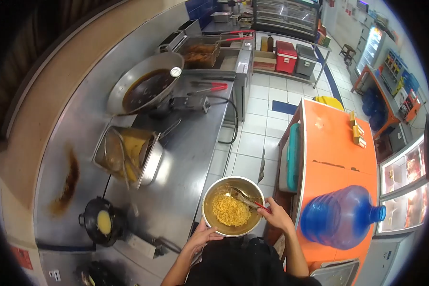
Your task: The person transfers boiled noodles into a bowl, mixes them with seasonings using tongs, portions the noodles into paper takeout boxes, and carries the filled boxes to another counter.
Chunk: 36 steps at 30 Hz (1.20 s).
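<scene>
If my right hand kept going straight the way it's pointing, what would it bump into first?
Probably the rim of the metal bowl. The right hand points toward it, holding tongs that reach over the noodles. Depth is hard to tell, so it might pass just above the rim.
</scene>
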Motion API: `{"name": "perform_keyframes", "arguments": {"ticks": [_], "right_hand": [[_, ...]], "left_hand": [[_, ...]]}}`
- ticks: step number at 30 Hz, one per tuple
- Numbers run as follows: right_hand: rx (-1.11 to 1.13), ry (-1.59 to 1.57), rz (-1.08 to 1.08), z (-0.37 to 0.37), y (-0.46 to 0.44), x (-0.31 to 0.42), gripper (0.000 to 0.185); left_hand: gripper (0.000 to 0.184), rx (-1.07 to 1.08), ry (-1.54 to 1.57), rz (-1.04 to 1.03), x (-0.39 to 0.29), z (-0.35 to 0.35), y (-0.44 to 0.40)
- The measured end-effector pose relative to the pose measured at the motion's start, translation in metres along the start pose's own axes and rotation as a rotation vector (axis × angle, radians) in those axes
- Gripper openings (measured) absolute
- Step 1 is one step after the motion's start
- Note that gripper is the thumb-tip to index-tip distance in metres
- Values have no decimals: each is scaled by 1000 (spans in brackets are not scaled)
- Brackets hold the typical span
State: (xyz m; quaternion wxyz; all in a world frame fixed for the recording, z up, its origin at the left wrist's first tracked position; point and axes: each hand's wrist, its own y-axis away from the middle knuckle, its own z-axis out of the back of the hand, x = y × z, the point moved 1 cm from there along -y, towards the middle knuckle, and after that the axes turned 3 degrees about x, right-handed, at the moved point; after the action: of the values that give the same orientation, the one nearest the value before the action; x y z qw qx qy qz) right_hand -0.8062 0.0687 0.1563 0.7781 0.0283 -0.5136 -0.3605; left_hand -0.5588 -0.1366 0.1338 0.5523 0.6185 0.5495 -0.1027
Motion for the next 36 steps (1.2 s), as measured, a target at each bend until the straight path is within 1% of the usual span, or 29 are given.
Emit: {"name": "perform_keyframes", "arguments": {"ticks": [3, 4, 6, 7, 8, 10, 11, 12, 14, 16, 18, 19, 20, 21, 22, 23, 24, 25, 26, 28, 29, 30, 32, 33, 34, 36], "right_hand": [[-184, -57, -68, 30, -21, -14, 48], [-190, -67, -76, 39, -33, -19, 48], [-299, -78, -138, 64, -58, -17, 46], [-343, -80, -55, 73, -73, -29, 46], [-347, -79, -54, 84, -89, -30, 46], [-427, -200, -188, 104, -111, -28, 48], [-525, -255, -203, 113, -126, -32, 53], [-530, -254, -219, 125, -141, -25, 53], [-540, -200, -229, 156, -164, -9, 43], [-671, -5, -31, 180, -186, -3, 36], [-692, 36, -180, 205, -187, 7, 33], [-769, 16, -245, 218, -192, 5, 33], [-773, 27, -340, 230, -197, 3, 32], [-760, 39, -424, 241, -202, -2, 31], [-790, 23, -459, 252, -206, -9, 31], [-813, 18, -534, 262, -213, -18, 31], [-807, 13, -617, 252, -231, -18, 30], [-814, 45, -672, 261, -238, -27, 31], [-817, 10, -692, 266, -245, -35, 31], [-922, -31, -743, 292, -258, -57, 31], [-947, -122, -784, 306, -262, -61, 28], [-966, -150, -792, 320, -264, -66, 28], [-1057, -296, -726, 342, -269, -75, 24], [-1056, -387, -708, 359, -273, -75, 23], [-1070, -413, -714, 376, -278, -77, 23], [-984, -465, -727, 411, -293, -86, 22]], "left_hand": [[81, 89, -49, 60, -40, -9, -65], [81, 93, -58, 70, -54, -9, -90], [81, 185, -74, 103, -80, -11, -145], [78, 177, -106, 113, -97, -16, -172], [78, 180, -107, 112, -112, -20, -198], [76, 235, -155, 107, -146, -33, -244], [73, 223, -181, 80, -165, -44, -268], [73, 234, -179, 93, -181, -49, -292], [70, 262, -273, 32, -208, -65, -350], [70, 289, -293, 161, -239, -84, -409], [70, 388, -318, 107, -271, -117, -448], [70, 472, -365, 140, -286, -141, -472], [70, 475, -380, 93, -300, -163, -492], [69, 465, -383, 40, -310, -183, -512], [69, 503, -404, 61, -313, -202, -532], [69, 571, -434, 22, -314, -220, -555], [68, 622, -449, 1, -314, -209, -575], [70, 659, -517, 37, -315, -226, -596], [70, 667, -546, 63, -316, -238, -616], [71, 757, -550, 166, -318, -275, -659], [72, 798, -560, 171, -320, -292, -679], [72, 813, -589, 179, -323, -307, -700], [73, 859, -606, 247, -333, -335, -736], [73, 884, -588, 256, -340, -351, -751], [73, 893, -614, 267, -349, -366, -767], [73, 958, -723, 261, -367, -401, -800]]}}
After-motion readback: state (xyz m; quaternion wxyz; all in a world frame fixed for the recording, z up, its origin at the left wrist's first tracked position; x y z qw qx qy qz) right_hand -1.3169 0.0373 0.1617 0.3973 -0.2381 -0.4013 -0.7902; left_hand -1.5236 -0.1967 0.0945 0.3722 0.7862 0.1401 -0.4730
